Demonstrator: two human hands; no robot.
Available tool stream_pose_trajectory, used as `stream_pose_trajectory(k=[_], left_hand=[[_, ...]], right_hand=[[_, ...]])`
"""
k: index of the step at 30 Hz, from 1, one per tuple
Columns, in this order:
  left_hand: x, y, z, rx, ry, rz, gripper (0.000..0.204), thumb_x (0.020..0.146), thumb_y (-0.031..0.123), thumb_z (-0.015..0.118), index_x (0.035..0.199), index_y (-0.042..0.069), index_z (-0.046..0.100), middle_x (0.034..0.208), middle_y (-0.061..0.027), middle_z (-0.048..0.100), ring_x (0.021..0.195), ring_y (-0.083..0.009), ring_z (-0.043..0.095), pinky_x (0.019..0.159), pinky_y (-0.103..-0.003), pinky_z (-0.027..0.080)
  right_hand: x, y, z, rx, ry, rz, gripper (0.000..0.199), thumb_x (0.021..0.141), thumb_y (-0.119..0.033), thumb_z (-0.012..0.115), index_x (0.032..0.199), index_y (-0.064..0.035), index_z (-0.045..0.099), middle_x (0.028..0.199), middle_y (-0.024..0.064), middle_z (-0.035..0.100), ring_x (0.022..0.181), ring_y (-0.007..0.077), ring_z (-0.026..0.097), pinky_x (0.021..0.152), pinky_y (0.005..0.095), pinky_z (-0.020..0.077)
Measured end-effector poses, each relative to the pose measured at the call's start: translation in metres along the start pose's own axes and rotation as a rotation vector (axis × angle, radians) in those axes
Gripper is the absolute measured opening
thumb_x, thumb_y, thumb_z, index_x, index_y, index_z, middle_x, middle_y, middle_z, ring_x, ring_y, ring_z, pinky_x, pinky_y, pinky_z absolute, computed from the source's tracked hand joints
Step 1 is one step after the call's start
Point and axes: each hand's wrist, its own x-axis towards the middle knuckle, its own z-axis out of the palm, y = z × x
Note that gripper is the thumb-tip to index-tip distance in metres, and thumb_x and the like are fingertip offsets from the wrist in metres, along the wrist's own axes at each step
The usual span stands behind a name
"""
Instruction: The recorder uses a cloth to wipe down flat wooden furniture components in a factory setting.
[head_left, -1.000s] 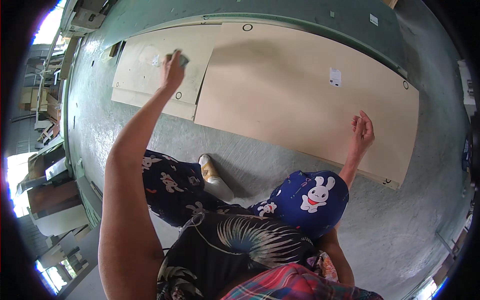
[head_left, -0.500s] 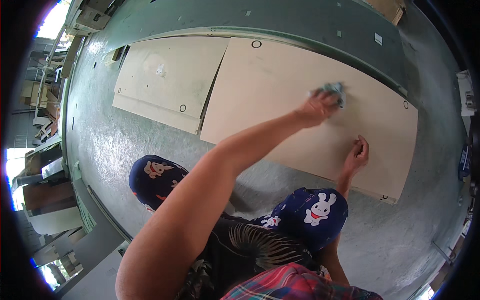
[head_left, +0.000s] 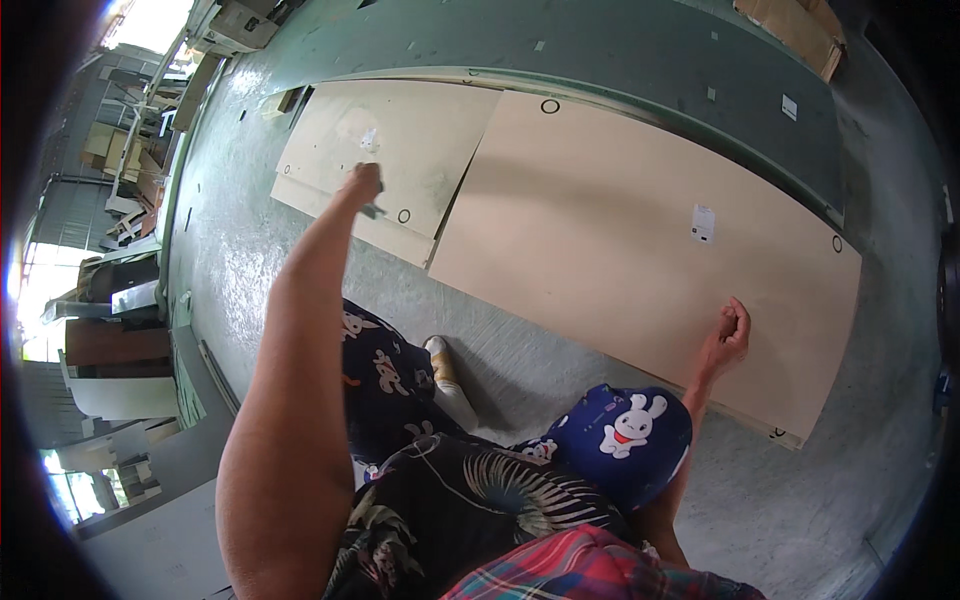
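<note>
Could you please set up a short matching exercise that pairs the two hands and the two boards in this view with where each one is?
Things:
1. left hand
2. right hand
3. smaller board
4. larger board

Places:
A. resting near the front edge of the larger board
B. farther left on the floor, with a pale smear
C. stretched out over the smaller board, clutching something small
D. bears a small white label

Pairs: 1-C, 2-A, 3-B, 4-D

Bright daylight, strong fisheye edge distortion
</note>
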Motion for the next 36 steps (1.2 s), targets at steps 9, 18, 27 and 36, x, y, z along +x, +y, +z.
stream_pose_trajectory(k=[9, 18, 27, 36], left_hand=[[-0.060, 0.085, -0.085, -0.366, 0.340, 0.104, 0.041, 0.074, -0.003, 0.053, 0.113, 0.012, 0.058, 0.108, -0.0196, 0.057, 0.101, -0.0380, 0.056, 0.086, -0.043, 0.047], [-0.057, 0.236, -0.160, -0.290, 0.558, 0.523, 0.050, 0.075, -0.005, 0.045, 0.119, 0.017, 0.057, 0.118, -0.0104, 0.053, 0.111, -0.0332, 0.051, 0.092, -0.041, 0.045], [-0.053, 0.228, -0.124, -0.343, 0.473, 0.492, 0.048, 0.076, -0.005, 0.045, 0.117, 0.018, 0.057, 0.118, -0.0092, 0.053, 0.110, -0.0325, 0.051, 0.089, -0.041, 0.047], [0.028, 0.124, -0.088, -0.614, 0.427, 0.182, 0.047, 0.078, -0.001, 0.049, 0.122, 0.017, 0.055, 0.119, -0.0128, 0.053, 0.110, -0.0349, 0.050, 0.090, -0.044, 0.046]], right_hand=[[0.007, 0.007, -0.009, -0.004, -0.047, -0.021, 0.014, 0.090, -0.012, 0.055, 0.100, -0.0083, 0.065, 0.094, 0.0061, 0.066, 0.080, 0.0179, 0.065, 0.067, 0.0313, 0.0516], [0.013, 0.009, -0.025, -0.033, -0.070, -0.008, 0.015, 0.090, -0.011, 0.055, 0.099, -0.0023, 0.064, 0.091, 0.0087, 0.067, 0.080, 0.0174, 0.064, 0.071, 0.0288, 0.0497], [0.011, 0.007, -0.023, -0.008, -0.093, 0.036, 0.017, 0.089, -0.015, 0.057, 0.098, -0.0026, 0.064, 0.088, 0.0072, 0.066, 0.081, 0.0149, 0.062, 0.074, 0.0276, 0.0485], [0.029, -0.118, 0.006, -0.098, -0.379, -0.111, 0.020, 0.090, -0.013, 0.055, 0.103, -0.0006, 0.064, 0.083, 0.0059, 0.065, 0.075, 0.0107, 0.060, 0.071, 0.0250, 0.0483]])
